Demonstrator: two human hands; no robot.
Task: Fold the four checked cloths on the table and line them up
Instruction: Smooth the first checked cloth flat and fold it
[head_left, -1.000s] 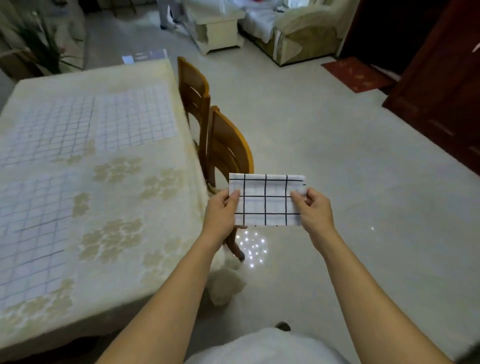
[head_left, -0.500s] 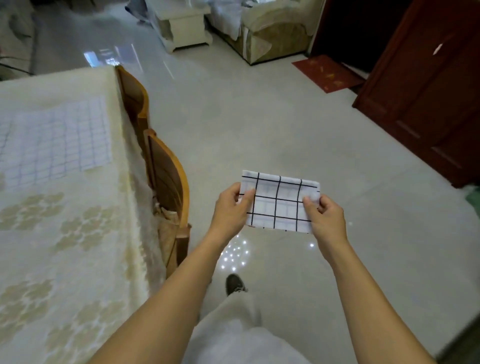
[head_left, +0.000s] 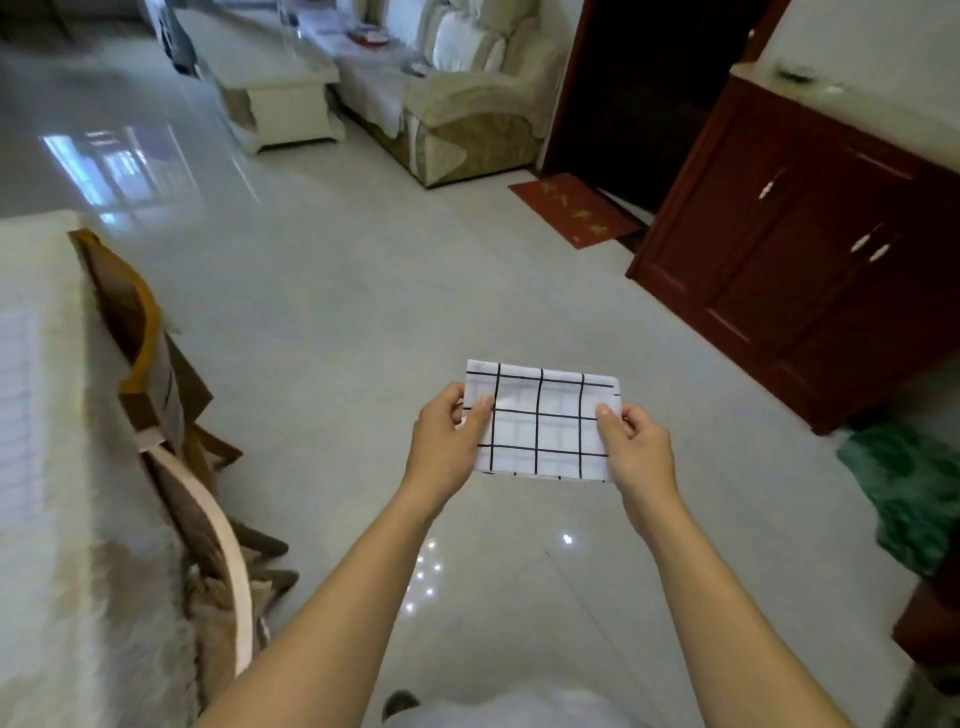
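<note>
A white cloth with black checks, folded into a small rectangle, hangs in the air over the floor in front of me. My left hand pinches its left edge and my right hand pinches its right edge, thumbs on the near face. The table with its cream cover lies at the far left edge of the view. A pale checked cloth on it is only partly in view.
Two wooden chairs stand against the table's right side. A dark red cabinet fills the right, with a green cloth on the floor beside it. A sofa and low white table stand far back. Glossy floor tiles lie between.
The view has swung right, away from the table, so most of the table and its cloths left the frame. Both hands kept their hold on the folded cloth.
</note>
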